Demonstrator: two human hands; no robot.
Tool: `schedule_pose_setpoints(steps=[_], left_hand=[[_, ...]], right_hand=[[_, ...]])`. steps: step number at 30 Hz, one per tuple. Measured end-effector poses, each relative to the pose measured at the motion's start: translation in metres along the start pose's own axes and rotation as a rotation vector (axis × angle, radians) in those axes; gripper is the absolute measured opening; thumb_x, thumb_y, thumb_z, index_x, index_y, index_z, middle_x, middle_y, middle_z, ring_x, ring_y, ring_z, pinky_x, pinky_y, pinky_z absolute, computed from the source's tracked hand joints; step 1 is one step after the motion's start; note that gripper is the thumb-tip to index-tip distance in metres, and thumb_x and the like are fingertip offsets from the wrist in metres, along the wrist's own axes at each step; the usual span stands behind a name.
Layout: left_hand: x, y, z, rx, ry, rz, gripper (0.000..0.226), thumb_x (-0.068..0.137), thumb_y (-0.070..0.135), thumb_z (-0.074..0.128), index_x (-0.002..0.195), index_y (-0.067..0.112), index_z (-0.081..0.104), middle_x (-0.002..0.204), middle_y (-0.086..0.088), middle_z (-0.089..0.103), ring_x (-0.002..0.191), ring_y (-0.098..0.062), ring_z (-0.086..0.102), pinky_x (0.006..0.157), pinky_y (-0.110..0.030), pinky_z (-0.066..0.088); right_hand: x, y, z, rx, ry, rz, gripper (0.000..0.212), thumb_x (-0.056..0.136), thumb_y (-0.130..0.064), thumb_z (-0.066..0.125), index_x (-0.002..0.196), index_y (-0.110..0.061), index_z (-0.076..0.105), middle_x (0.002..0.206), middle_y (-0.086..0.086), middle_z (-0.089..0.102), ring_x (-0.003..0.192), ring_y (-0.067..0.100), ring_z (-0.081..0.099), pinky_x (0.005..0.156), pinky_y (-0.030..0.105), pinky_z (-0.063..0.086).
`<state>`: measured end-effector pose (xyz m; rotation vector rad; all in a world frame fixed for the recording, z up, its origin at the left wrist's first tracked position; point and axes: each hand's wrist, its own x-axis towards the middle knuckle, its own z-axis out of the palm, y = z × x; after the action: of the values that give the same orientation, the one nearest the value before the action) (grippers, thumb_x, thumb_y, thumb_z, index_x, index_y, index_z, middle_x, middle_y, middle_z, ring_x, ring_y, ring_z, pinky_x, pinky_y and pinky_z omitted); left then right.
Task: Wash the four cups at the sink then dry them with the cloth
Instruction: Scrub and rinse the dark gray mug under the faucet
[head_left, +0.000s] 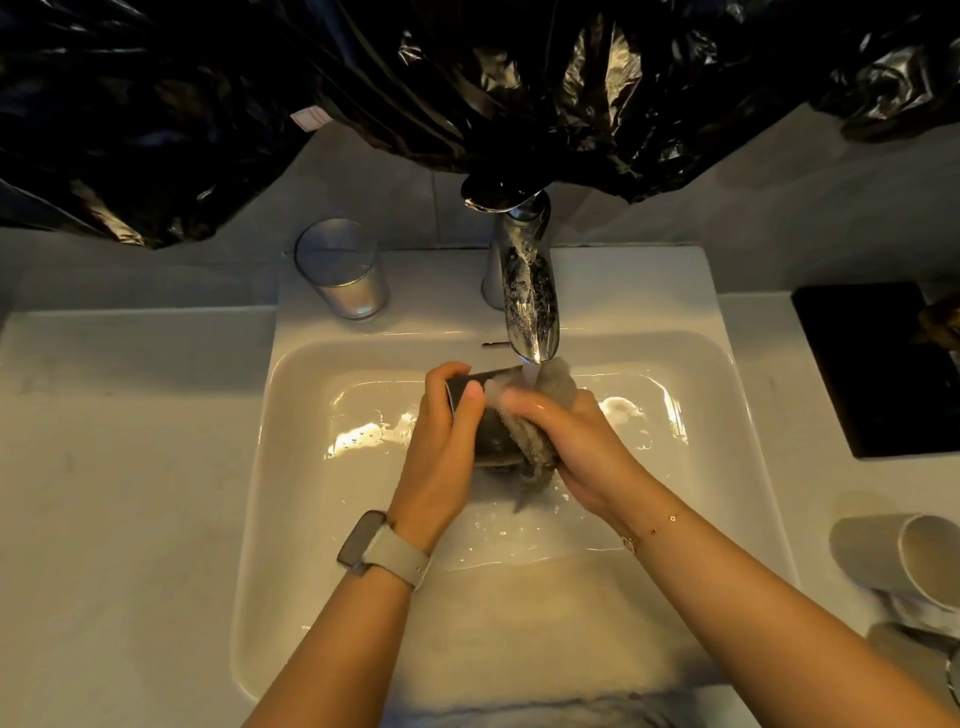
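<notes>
black plastic sheeting over pale wall

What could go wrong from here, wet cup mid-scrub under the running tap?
1. The dark cup is wet and held on its side by the left hand while the right hand rubs it with the cloth; it could slip into the basin.
2. It sits close under the spout, so a knock is possible.
3. Water may splash toward the cups on the right counter.
</notes>
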<state>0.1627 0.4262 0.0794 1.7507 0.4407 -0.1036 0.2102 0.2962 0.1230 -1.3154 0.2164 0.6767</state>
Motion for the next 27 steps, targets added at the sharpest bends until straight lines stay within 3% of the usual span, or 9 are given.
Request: schedule_pose_setpoints(steps=[3,6,10,13,15,18,21,24,27], left_hand=[[-0.004,0.008,-0.01,-0.086,-0.113,-0.197,0.077,0.077,0.092,0.023,0.133,0.043,0.043,0.129,0.005,0.06,0.123,-0.018,0.055,0.102,-0.041,0.045],[-0.002,0.021,-0.015,-0.366,-0.223,-0.395,0.072,0.088,0.076,0.019,0.125,0.03,0.06,0.113,-0.004,0.073,0.099,-0.021,0.071,0.075,-0.034,0.054],[0.001,0.02,0.002,-0.289,-0.052,-0.283,0.043,0.099,0.06,0.029,0.125,0.03,0.044,0.109,-0.006,0.068,0.078,-0.014,0.07,0.057,-0.028,0.055],[-0.005,0.005,0.003,-0.097,-0.028,0.02,0.035,0.094,0.065,0.041,0.122,0.044,0.04,0.12,-0.005,0.058,0.105,-0.019,0.064,0.085,-0.038,0.056],[-0.009,-0.001,0.0,-0.046,-0.062,0.099,0.038,0.09,0.062,0.047,0.125,0.05,0.039,0.127,-0.001,0.052,0.117,-0.018,0.057,0.098,-0.04,0.051],[-0.008,0.009,-0.005,-0.294,-0.104,-0.027,0.033,0.095,0.054,0.048,0.126,0.042,0.045,0.124,0.002,0.058,0.111,-0.02,0.063,0.089,-0.043,0.057],[0.001,0.018,-0.006,-0.481,-0.101,-0.308,0.053,0.098,0.061,0.034,0.13,0.023,0.053,0.122,-0.011,0.066,0.104,-0.027,0.069,0.077,-0.047,0.061],[0.001,0.012,-0.002,-0.267,-0.015,-0.171,0.047,0.085,0.074,0.037,0.113,0.04,0.052,0.116,-0.018,0.063,0.106,-0.036,0.064,0.088,-0.057,0.055],[-0.01,0.005,0.002,-0.047,0.043,0.063,0.026,0.087,0.066,0.036,0.107,0.051,0.044,0.117,-0.004,0.055,0.109,-0.013,0.058,0.095,-0.031,0.051]], right_hand=[[-0.002,-0.001,-0.005,-0.071,-0.002,-0.158,0.007,0.084,0.0,0.065,0.086,-0.005,0.069,0.069,-0.004,0.071,0.068,0.006,0.068,0.06,0.019,0.052],[-0.003,0.002,-0.009,-0.289,-0.063,-0.248,0.023,0.077,0.008,0.072,0.082,-0.014,0.071,0.066,-0.015,0.072,0.067,-0.002,0.067,0.062,0.012,0.049],[-0.006,0.008,-0.004,-0.295,-0.114,-0.217,0.026,0.077,0.008,0.072,0.09,-0.013,0.072,0.078,-0.009,0.075,0.078,0.004,0.07,0.07,0.016,0.053],[0.002,0.004,-0.01,-0.054,-0.087,0.009,0.018,0.079,-0.006,0.071,0.097,-0.01,0.072,0.094,0.011,0.074,0.089,0.022,0.071,0.074,0.031,0.059],[0.004,0.0,-0.014,0.071,-0.092,0.09,0.025,0.073,-0.012,0.073,0.097,-0.008,0.072,0.097,0.016,0.073,0.092,0.027,0.07,0.077,0.036,0.059],[-0.002,0.001,-0.013,-0.148,-0.14,-0.079,0.018,0.076,-0.001,0.073,0.092,-0.008,0.072,0.083,0.003,0.075,0.081,0.014,0.071,0.073,0.027,0.058],[-0.009,0.008,-0.008,-0.319,-0.173,-0.215,0.025,0.076,0.01,0.072,0.087,-0.012,0.07,0.07,-0.014,0.072,0.07,-0.001,0.068,0.065,0.013,0.051],[-0.007,0.008,-0.002,-0.27,-0.12,-0.185,0.014,0.082,0.0,0.07,0.086,-0.013,0.072,0.072,-0.009,0.073,0.07,0.006,0.067,0.063,0.017,0.052],[0.003,0.0,-0.003,-0.007,-0.073,0.081,0.007,0.087,-0.015,0.066,0.093,-0.014,0.07,0.089,0.009,0.074,0.086,0.023,0.07,0.077,0.033,0.058]])
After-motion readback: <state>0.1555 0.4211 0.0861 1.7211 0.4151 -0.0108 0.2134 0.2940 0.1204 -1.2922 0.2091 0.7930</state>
